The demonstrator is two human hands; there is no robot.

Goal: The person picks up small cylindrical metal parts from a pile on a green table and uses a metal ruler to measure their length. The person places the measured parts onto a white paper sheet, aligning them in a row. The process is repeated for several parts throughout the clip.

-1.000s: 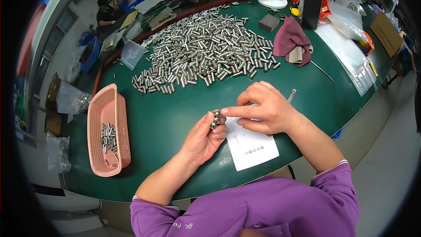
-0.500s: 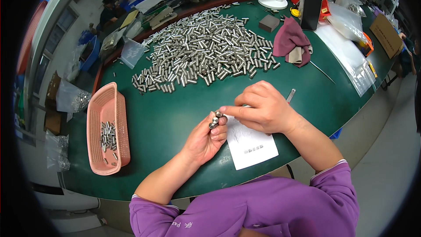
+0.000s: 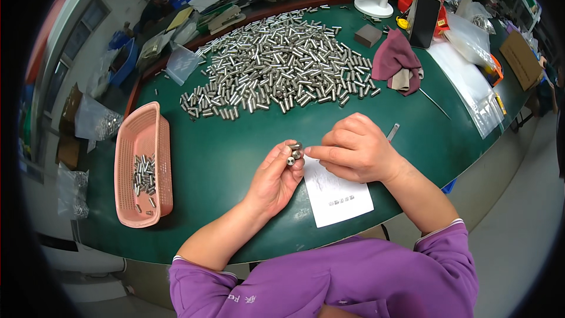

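Several short metal pins [image 3: 295, 154], shiny cylinders, are bunched in my left hand [image 3: 275, 176], its thumb and fingers closed round them with some end faces up. My right hand [image 3: 360, 152] is just to the right, its index finger stretched to the pins, its tip at or very near them. Its other fingers are curled in, and whatever they may hold is hidden. Beneath both hands lies a white printed sheet [image 3: 341, 203]. Beyond them a large heap of similar metal pins [image 3: 282, 62] spreads over the green table [image 3: 206, 159].
At left stands a pink plastic basket [image 3: 166, 171] with some pins in it. A maroon cloth [image 3: 395, 59], a grey block [image 3: 368, 35], a phone [image 3: 425, 20] and a white fan [image 3: 374, 5] are at the back right. A thin rod [image 3: 434, 103] lies near the cloth.
The pins in my left hand have turned, so their ends sit differently. My right index fingertip has shifted slightly right, from the pins' top to their side. The view has shifted a little.
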